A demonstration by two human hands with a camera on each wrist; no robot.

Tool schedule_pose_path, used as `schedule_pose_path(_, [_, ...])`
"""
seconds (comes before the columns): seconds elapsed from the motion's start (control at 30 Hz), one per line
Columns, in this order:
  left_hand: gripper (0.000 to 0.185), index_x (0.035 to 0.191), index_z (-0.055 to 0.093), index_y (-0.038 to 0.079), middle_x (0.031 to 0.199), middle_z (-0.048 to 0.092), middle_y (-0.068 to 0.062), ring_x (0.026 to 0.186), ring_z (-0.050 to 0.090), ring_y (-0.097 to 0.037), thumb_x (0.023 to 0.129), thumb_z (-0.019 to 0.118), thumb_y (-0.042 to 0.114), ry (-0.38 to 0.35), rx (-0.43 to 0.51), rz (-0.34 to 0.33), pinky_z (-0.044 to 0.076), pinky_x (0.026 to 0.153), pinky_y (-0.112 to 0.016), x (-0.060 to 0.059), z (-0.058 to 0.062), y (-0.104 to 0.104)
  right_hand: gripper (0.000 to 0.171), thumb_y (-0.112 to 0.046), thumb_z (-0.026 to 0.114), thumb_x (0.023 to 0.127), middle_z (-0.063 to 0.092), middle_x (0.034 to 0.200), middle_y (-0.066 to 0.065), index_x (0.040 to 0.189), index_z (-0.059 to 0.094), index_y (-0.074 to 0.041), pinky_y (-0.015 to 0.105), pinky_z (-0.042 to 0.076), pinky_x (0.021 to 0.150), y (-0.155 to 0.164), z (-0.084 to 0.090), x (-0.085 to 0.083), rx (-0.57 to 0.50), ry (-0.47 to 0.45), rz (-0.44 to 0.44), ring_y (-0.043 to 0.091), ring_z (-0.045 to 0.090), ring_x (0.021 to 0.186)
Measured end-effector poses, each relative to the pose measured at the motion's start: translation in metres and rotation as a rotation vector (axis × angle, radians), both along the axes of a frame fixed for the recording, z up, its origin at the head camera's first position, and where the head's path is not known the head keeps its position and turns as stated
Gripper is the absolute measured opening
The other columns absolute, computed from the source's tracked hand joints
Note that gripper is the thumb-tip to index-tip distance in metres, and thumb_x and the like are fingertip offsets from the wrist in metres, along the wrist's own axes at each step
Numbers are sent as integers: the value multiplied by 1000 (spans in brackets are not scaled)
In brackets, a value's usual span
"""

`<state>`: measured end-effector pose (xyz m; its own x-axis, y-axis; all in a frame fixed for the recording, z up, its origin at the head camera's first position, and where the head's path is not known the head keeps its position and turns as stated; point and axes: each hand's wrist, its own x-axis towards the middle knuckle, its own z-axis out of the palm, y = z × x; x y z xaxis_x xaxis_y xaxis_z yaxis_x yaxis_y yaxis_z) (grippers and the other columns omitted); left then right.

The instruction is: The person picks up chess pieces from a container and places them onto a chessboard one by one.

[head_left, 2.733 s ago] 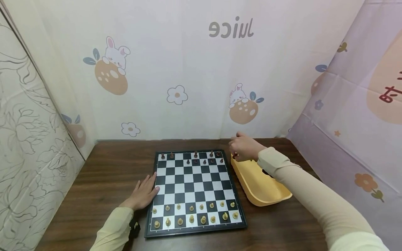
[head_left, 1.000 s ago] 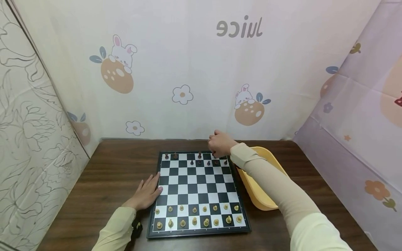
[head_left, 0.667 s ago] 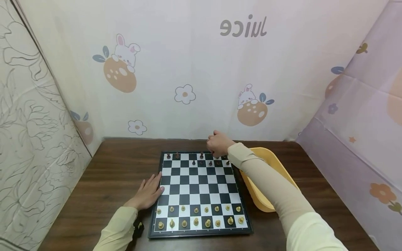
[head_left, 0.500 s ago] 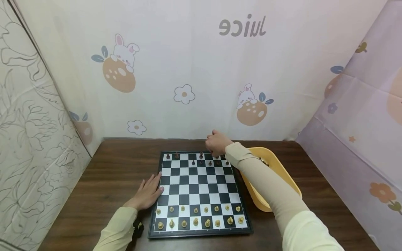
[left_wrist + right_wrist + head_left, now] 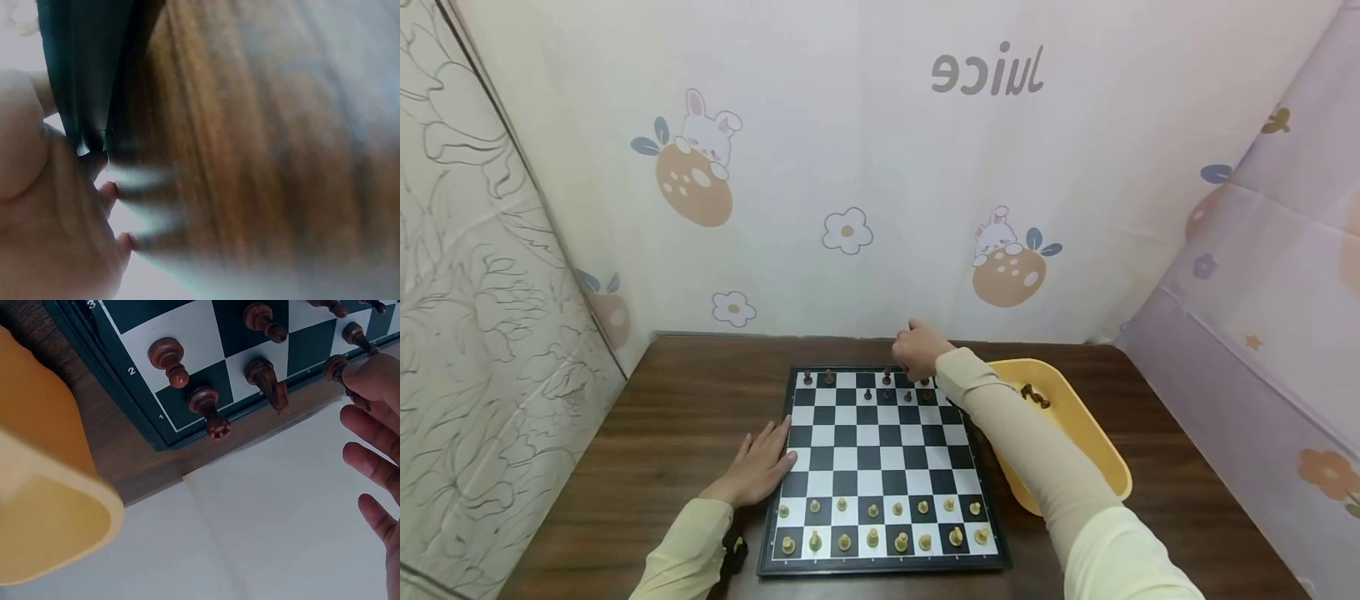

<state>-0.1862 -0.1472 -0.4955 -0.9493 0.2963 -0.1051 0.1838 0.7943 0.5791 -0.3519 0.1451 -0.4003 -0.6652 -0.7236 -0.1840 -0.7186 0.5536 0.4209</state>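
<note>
A black-and-white chessboard lies on the brown wooden table. Light pieces fill its two near rows, and dark pieces stand along the far rows. My right hand reaches over the far right of the board. In the right wrist view its fingertip pinches a dark piece on the back row, with the other fingers spread. A dark rook stands on the corner square. My left hand lies flat on the table, its fingers against the board's left edge.
A yellow tray sits right of the board, under my right forearm, with a few dark pieces inside; its rim nearly touches the board's corner. Printed curtains close in the table at the back and on both sides.
My right hand has moved from the yellow tray to the board's far row, and for the last second it has barely moved. The left hand has stayed put.
</note>
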Motion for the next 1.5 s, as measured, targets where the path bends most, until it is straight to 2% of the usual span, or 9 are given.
schedule_pose_path(0.2, [62, 151, 19, 0, 153, 25, -21, 142, 14, -39, 102, 38, 34, 19, -4, 2, 2, 112, -57, -1, -3, 0, 15, -24, 79, 73, 60, 64, -13, 62, 68, -24, 31, 39, 70, -1, -7, -3, -3, 3, 8, 10, 55, 71])
schedule_pose_path(0.47, [63, 150, 20, -1, 152, 26, -23, 141, 15, -41, 102, 37, 37, 41, 20, -4, 2, 111, -59, -5, -11, -3, 6, -21, 78, 75, 64, 69, -12, 71, 73, -22, 31, 37, 70, -2, -18, -11, 4, -38, -15, 10, 55, 69])
schedule_pose_path(0.6, [64, 152, 16, 3, 154, 24, -18, 143, 13, -36, 102, 34, 40, 22, -17, -3, 1, 112, -56, -6, -13, -3, 9, -19, 78, 75, 62, 67, -12, 69, 72, -22, 31, 37, 70, -1, -22, -13, -12, -42, -19, 10, 54, 68])
schedule_pose_path(0.73, [64, 152, 17, 2, 154, 24, -20, 142, 13, -38, 102, 36, 38, 17, -1, 0, 1, 111, -57, -6, -10, -2, 12, -19, 78, 74, 62, 66, -12, 66, 70, -23, 32, 38, 69, -1, -23, -15, -32, -49, -18, 9, 55, 68])
schedule_pose_path(1.0, [62, 151, 17, 0, 154, 24, -20, 143, 12, -38, 102, 39, 31, -3, -15, 10, 1, 111, -57, -4, 0, 2, 8, -20, 78, 73, 64, 68, -12, 68, 73, -21, 33, 37, 70, 4, -19, -15, -42, -67, -30, 11, 56, 71])
schedule_pose_path(1.33, [64, 151, 17, 0, 154, 23, -21, 142, 13, -39, 102, 36, 37, 10, -5, -8, 1, 111, -58, -6, -9, 0, 14, -24, 78, 73, 59, 66, -9, 67, 67, -18, 33, 33, 68, 12, -2, -4, -12, -13, -49, 14, 51, 68])
schedule_pose_path(1.5, [62, 151, 17, -2, 154, 22, -22, 142, 12, -41, 102, 40, 29, 5, 3, -5, 1, 110, -60, -4, -2, 0, 13, -20, 79, 71, 60, 69, -8, 68, 67, -17, 33, 33, 68, 22, 6, -1, -25, 25, -32, 15, 50, 69])
